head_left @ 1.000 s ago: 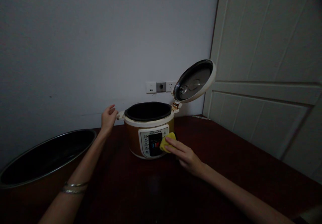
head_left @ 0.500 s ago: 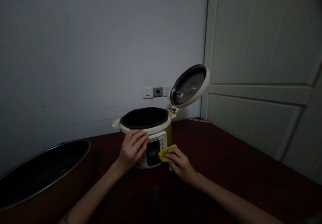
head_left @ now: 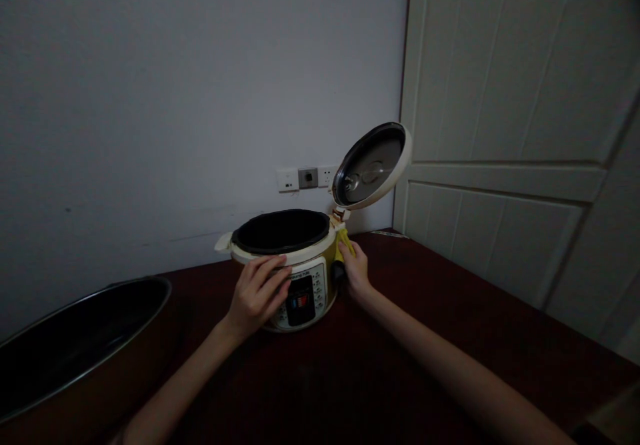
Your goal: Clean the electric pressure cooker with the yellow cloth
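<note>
An electric pressure cooker [head_left: 325, 291] with a white rim and a front control panel stands on the dark red table. Its round lid [head_left: 373, 168] is raised on a hinge at the right, and the dark inner pot [head_left: 283, 228] shows inside. My left hand [head_left: 257, 295] lies against the front of the cooker just below the rim, fingers stretched out and holding nothing. With my right hand [head_left: 356, 268] I grip a yellow cloth [head_left: 344, 241] against the cooker's right side, below the hinge. Part of the cloth is hidden by my fingers.
A large pan [head_left: 145, 318] with a dark inside and brown outer wall sits at the left of the table [head_left: 425, 325]. Behind the cooker, wall sockets [head_left: 307, 178] are set in the pale wall. A white panelled door [head_left: 490, 231] borders the right side.
My right hand has moved the yellow cloth from the front panel up and back along the cooker's right side. My left hand has come to rest flatter on the front. The view has shifted slightly.
</note>
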